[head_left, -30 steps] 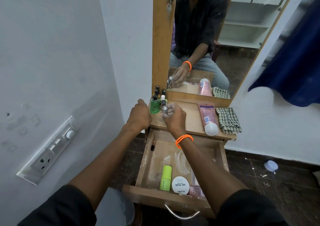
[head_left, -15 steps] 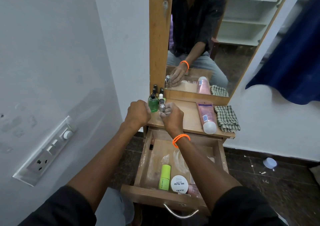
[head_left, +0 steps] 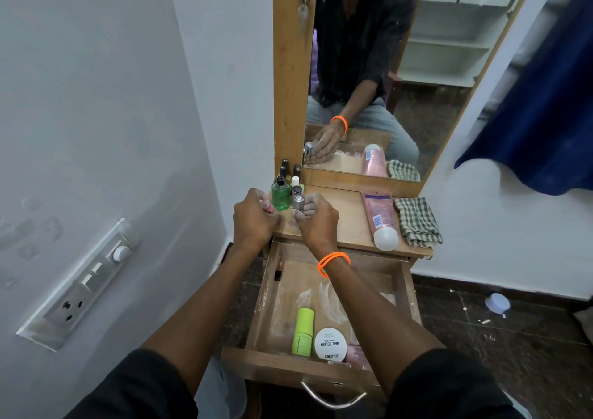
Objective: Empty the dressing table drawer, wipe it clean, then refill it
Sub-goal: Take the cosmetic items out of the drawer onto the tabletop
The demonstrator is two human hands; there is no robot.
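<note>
The wooden drawer [head_left: 266,309] stands pulled open below the dressing table top [head_left: 349,222]. In it lie a lime green tube [head_left: 303,332], a white round nail polish remover tub [head_left: 330,344] and a pink item at the front right. My left hand [head_left: 255,219] grips a small pink bottle [head_left: 269,207] at the top's left edge. My right hand [head_left: 316,221], with an orange wristband, holds a small silver-capped bottle [head_left: 298,201] beside a green bottle [head_left: 280,195]. Several small dark-capped bottles [head_left: 288,169] stand behind.
A pink tube [head_left: 380,218] with a white cap and a folded checked cloth [head_left: 417,221] lie on the right of the top. The mirror [head_left: 385,75] rises behind. A socket panel [head_left: 83,283] is on the left wall. A blue curtain [head_left: 542,104] hangs right.
My left hand has turned a little and the pink bottle now shows in its fingers. My right hand stays on the silver-capped bottle, and the view has shifted slightly.
</note>
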